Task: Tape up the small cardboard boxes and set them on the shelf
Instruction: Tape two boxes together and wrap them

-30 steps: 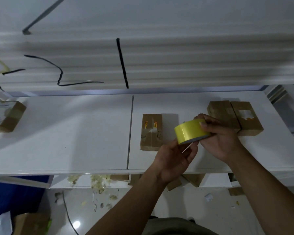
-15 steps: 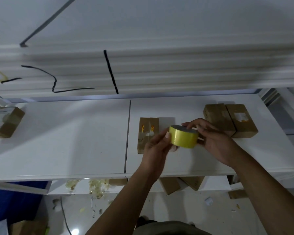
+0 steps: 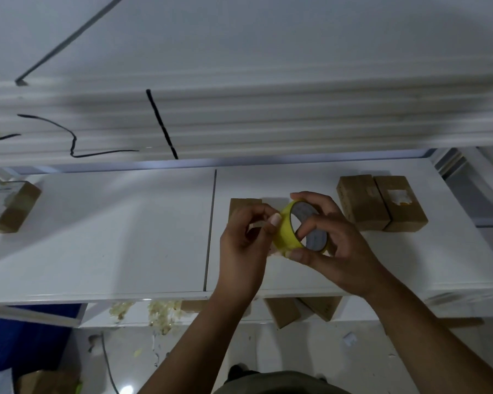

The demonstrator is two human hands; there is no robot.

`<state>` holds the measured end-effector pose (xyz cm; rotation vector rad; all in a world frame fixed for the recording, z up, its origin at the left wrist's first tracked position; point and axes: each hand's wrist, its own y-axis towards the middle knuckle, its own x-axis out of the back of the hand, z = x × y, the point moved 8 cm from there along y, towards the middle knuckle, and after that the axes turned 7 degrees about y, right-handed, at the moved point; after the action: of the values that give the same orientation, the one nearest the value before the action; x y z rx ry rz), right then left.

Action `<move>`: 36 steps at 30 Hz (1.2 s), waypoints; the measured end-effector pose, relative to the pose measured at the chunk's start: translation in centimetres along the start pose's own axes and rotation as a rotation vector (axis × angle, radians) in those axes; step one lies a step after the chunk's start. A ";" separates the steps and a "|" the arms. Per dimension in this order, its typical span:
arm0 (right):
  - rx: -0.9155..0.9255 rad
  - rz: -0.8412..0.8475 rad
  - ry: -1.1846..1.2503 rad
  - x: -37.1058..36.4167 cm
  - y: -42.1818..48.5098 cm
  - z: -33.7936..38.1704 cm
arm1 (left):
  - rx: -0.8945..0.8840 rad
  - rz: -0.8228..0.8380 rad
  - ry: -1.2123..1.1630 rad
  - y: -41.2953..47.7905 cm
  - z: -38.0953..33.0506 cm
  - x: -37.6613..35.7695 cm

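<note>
Well, the white shelf (image 3: 111,237) runs across in front of me, and its top board carries four small cardboard boxes. The far-left box (image 3: 9,207) sits alone, well apart from the others. The middle box (image 3: 241,204) lies flat just right of the board's seam and is partly hidden behind my left grip. The right-hand box (image 3: 359,201) and the end box (image 3: 402,206) touch side by side; the end box has a torn white label on top.

Below the front edge, on the lower board, a first lower box (image 3: 282,312) and a second lower box (image 3: 322,307) show, both lying at an angle.

My right grip (image 3: 333,245) is closed round the one tape roll (image 3: 285,237). One finger goes through its hole, another lies over the top rim, and my thumb is under the bottom rim. My left grip (image 3: 245,245) has its fingers curled, with thumb and forefinger pinched on the roll's yellow outer face. I hold the roll on edge above the shelf, just in front of the middle box.
</note>
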<state>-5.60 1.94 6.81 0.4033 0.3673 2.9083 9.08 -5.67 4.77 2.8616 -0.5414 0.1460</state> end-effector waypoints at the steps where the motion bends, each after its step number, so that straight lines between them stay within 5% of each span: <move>1: 0.038 -0.025 -0.016 -0.1 -0.1 0.6 | -0.026 -0.009 -0.008 0.0 -0.6 0.1; 10: 0.269 -0.186 -0.064 0.5 -2.0 4.5 | -0.283 -0.104 0.081 -1.5 -6.3 0.3; 27: 0.430 -0.146 -0.228 2.7 -3.8 9.2 | -0.386 -0.145 -0.037 -5.1 -10.8 -0.6; 30: 0.453 -0.140 -0.218 2.6 -4.1 9.7 | -0.161 -0.119 -0.246 -5.0 -9.7 -1.1; 33: 0.509 -0.123 -0.280 2.8 -4.0 10.5 | 0.185 0.118 -0.293 -4.4 -8.3 -2.9; 36: 0.545 -0.089 -0.350 2.8 -3.9 11.1 | 0.269 0.251 -0.366 -4.1 -8.5 -3.3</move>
<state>-4.53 8.62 16.84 0.9260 1.0828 2.5407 7.09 1.23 11.75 3.0836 -1.0232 -0.2936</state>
